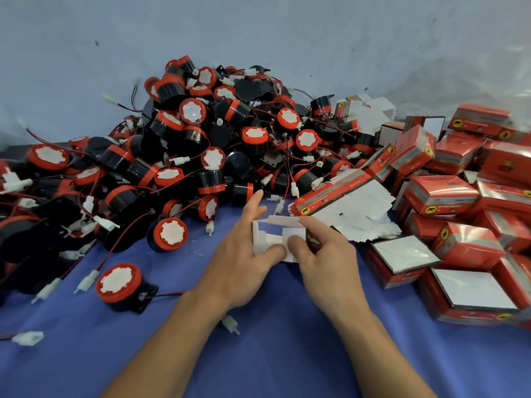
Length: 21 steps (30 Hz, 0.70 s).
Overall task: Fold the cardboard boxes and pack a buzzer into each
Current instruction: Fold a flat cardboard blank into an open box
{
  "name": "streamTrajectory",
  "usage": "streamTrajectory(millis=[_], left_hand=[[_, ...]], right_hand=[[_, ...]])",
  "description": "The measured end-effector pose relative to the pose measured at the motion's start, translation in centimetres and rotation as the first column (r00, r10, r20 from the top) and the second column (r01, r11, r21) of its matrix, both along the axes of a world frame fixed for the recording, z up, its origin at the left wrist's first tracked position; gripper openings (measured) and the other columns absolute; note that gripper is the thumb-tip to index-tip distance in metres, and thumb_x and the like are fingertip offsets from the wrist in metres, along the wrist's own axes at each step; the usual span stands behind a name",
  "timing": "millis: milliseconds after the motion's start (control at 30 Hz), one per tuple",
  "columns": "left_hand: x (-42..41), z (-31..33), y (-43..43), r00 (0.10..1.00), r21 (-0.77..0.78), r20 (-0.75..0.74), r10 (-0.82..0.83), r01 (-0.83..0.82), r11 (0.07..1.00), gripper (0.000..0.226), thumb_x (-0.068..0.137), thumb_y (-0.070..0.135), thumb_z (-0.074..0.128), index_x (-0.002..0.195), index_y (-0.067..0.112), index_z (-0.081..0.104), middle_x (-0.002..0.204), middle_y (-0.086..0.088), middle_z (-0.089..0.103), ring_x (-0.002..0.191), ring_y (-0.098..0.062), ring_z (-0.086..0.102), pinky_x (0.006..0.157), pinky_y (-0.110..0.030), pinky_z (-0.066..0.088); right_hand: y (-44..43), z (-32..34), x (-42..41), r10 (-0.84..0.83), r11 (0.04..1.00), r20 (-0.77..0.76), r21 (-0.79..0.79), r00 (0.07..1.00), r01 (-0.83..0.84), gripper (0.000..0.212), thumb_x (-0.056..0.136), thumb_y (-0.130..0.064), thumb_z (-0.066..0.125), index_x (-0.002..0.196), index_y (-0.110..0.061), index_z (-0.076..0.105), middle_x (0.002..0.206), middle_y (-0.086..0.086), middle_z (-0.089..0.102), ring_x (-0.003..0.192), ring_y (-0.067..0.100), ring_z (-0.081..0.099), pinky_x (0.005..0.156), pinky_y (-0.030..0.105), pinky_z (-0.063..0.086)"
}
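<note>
Both hands (pixel 240 254) (pixel 326 254) hold one half-folded box (pixel 263 239) between them.

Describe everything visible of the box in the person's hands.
The box is small thin cardboard, half folded: its open end faces the camera, showing a white inside and flaps partly tucked in. It is over the blue cloth, near the buzzer pile. The left hand grips its left side, thumb on a flap; the right hand pinches its right side, thumb pressing another flap.
</note>
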<state>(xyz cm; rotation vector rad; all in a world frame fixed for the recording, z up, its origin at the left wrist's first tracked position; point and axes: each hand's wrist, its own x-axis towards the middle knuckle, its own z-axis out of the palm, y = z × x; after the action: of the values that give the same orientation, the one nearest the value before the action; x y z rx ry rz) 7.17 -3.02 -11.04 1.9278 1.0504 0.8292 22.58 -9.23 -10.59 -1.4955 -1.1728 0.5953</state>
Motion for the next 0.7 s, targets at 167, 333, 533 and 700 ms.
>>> streamTrajectory(millis=[167, 333, 533, 700], left_hand=[[-0.5, 0.1, 0.0, 0.902, -0.195, 0.399, -0.166, 0.26, 0.946, 0.068, 0.089, 0.049, 0.048, 0.156, 0.04, 0.039, 0.153, 0.025, 0.05, 0.141, 0.009, 0.042, 0.103, -0.008, 0.04], [-0.5, 0.9, 0.3, 0.851, -0.248, 0.506, -0.141, 0.3, 0.921, 0.059, 0.104, 0.048, 0.04, 0.143, 0.007, 0.058, 0.145, -0.004, 0.063, 0.138, -0.018, 0.055, 0.102, -0.017, 0.047], [0.1, 0.8, 0.6, 0.896, -0.249, 0.434, -0.09, 0.216, 0.944, 0.045, 0.09, 0.02, 0.061, 0.128, 0.041, 0.07, 0.126, 0.002, 0.074, 0.118, -0.015, 0.068, 0.094, -0.023, 0.054], [0.7, 0.3, 0.4, 0.902, -0.175, 0.425, 0.076, 0.0, 0.984, 0.041, 0.088, 0.006, 0.064, 0.112, 0.036, 0.077, 0.116, 0.006, 0.076, 0.109, -0.013, 0.07, 0.083, -0.025, 0.057]], right_hand=[[0.1, -0.4, 0.3, -0.04, 0.999, -0.075, 0.009, 0.996, 0.041, 0.025, 0.092, -0.016, 0.065, 0.108, -0.032, 0.077, 0.095, -0.011, 0.075, 0.088, 0.004, 0.067, 0.076, 0.018, 0.05], [0.2, 0.0, 0.7, -0.056, 0.997, -0.202, 0.045, 0.978, 0.066, 0.025, 0.089, -0.017, 0.064, 0.108, -0.027, 0.078, 0.097, -0.011, 0.079, 0.095, 0.009, 0.073, 0.088, 0.039, 0.059], [0.3, -0.2, 0.4, -0.009, 0.999, -0.204, 0.045, 0.979, 0.019, 0.028, 0.082, -0.03, 0.065, 0.105, -0.038, 0.077, 0.096, -0.013, 0.078, 0.095, 0.012, 0.073, 0.091, 0.044, 0.059], [0.8, -0.6, -0.3, -0.007, 0.999, -0.152, 0.051, 0.988, 0.014, 0.042, 0.091, -0.016, 0.067, 0.09, -0.057, 0.074, 0.093, -0.021, 0.075, 0.088, 0.002, 0.067, 0.078, 0.019, 0.051]])
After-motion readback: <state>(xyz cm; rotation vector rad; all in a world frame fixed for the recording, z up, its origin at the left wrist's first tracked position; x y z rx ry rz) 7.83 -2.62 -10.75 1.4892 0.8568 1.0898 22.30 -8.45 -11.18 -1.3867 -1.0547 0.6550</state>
